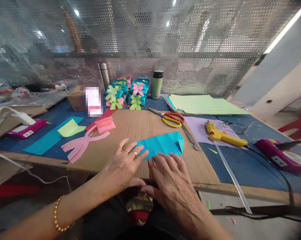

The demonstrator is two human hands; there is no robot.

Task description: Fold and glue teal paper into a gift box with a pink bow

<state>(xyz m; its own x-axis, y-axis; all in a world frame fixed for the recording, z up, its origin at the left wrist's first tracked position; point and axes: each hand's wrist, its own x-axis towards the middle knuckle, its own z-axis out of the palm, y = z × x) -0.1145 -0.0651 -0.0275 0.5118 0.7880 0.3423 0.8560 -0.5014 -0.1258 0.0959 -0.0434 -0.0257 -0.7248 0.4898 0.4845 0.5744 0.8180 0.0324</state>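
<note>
A folded turquoise paper sheet (165, 144) lies on a brown cardboard mat (140, 126). My left hand (124, 163), with rings on two fingers, presses flat on the sheet's left end. Beside it, my right hand (169, 176) rests fingers down on the sheet's near edge. Neither hand grips the paper; both lie spread on it.
Red-and-yellow scissors (172, 119) and a yellow glue gun (222, 135) lie to the right. Pink cut paper (82, 143), a green sheet (70, 128) and a turquoise strip (50, 136) lie left. Finished paper-flower boxes (127, 91), a green flask (157, 84) and stacked sheets (203, 104) stand behind.
</note>
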